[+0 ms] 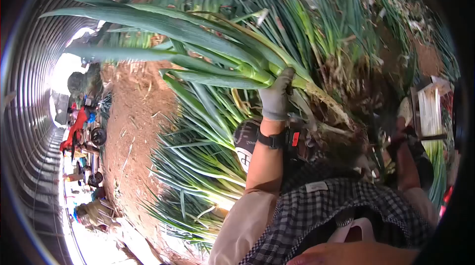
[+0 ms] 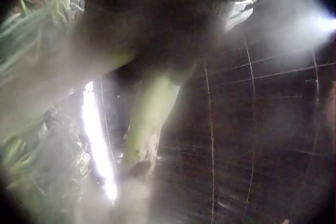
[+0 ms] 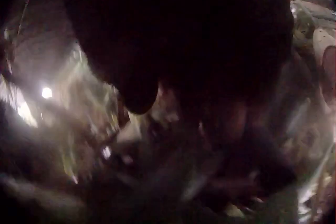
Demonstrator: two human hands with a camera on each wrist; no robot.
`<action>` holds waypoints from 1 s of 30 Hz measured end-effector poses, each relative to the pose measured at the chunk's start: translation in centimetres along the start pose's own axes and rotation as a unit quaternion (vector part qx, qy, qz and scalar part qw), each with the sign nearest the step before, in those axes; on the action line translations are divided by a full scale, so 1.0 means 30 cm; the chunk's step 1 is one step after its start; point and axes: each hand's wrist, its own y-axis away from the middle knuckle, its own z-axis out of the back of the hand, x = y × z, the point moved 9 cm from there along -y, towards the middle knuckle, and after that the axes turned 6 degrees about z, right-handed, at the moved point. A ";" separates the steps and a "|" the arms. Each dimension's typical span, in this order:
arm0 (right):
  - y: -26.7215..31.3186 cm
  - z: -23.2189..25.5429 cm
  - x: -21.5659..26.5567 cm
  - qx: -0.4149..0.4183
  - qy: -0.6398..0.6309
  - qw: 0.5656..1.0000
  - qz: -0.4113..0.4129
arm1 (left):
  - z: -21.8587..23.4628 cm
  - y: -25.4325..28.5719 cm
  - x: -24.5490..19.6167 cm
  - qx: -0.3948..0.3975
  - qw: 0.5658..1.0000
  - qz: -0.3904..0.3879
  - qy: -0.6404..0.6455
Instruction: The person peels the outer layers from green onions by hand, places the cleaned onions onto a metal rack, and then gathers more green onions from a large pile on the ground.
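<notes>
My left hand, in a grey glove, grips a bunch of long green onions. Their leaves fan out to the upper left, and the pale, soil-covered stems slant down to the right. In the left wrist view, a pale green onion stalk runs out from under the dark gloved hand. My right hand is a dark shape in the right wrist view, with blurred stems and debris below its fingertip. Deep shadow hides the rest of its fingers; I cannot tell what it holds.
Heaps of green onions lie beyond and beside my left arm. Bare brown soil stretches to the left. A ribbed tunnel wall curves along that side, with a red machine near it. A pale box-like object stands at right.
</notes>
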 end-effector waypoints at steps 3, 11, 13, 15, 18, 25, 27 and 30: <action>-0.026 -0.148 0.446 -0.060 -0.050 0.994 0.073 | -0.110 0.020 0.158 0.097 0.990 0.072 -0.076; -0.204 -0.865 0.934 0.030 0.130 0.989 0.066 | -0.316 0.097 0.199 0.227 0.966 0.076 0.100; -0.206 -0.871 0.940 0.015 0.052 0.993 0.102 | -0.305 0.093 0.201 0.222 0.966 0.076 0.105; -0.195 -0.861 0.913 0.017 0.037 0.996 0.077 | -0.310 0.096 0.217 0.225 0.964 0.080 0.114; -0.174 -0.868 0.904 0.044 0.077 0.992 0.086 | -0.287 0.082 0.247 0.199 0.966 0.123 0.111; -0.140 -0.848 0.888 0.046 0.072 0.995 0.051 | -0.301 0.093 0.245 0.222 0.955 0.147 0.128; -0.115 -0.848 0.888 0.018 0.054 0.997 0.056 | -0.301 0.096 0.273 0.222 0.953 0.191 0.076; -0.061 -0.783 0.883 -0.074 0.194 0.975 0.081 | -0.256 0.050 0.251 0.113 0.985 0.102 0.085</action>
